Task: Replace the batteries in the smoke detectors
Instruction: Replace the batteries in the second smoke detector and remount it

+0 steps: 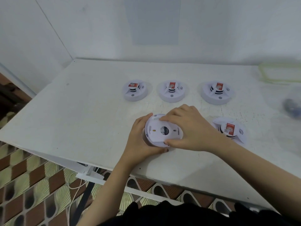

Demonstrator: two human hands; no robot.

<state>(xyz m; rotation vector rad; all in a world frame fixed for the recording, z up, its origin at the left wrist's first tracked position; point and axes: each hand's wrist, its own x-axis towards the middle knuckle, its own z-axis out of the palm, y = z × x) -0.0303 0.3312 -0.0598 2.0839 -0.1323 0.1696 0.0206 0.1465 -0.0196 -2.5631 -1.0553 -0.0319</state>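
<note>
A white round smoke detector [160,130] lies back side up near the table's front edge, showing a round dark label in its middle. My left hand [140,137] grips its left and lower rim. My right hand [187,128] grips its back plate from the right, fingers on the top edge and thumb on the lower edge. Three more white detectors stand face up in a row behind: left detector [135,91], middle detector [172,91] and right detector [217,92]. Each carries a red battery on top. A fourth detector [229,129] with a red battery sits right of my hands.
The white table [81,119] stands against a white wall. A clear container with a green rim [280,73] sits at the back right. A blurred dark-blue object [292,107] lies at the right edge. Patterned floor tiles and a cable [76,190] show below the front edge.
</note>
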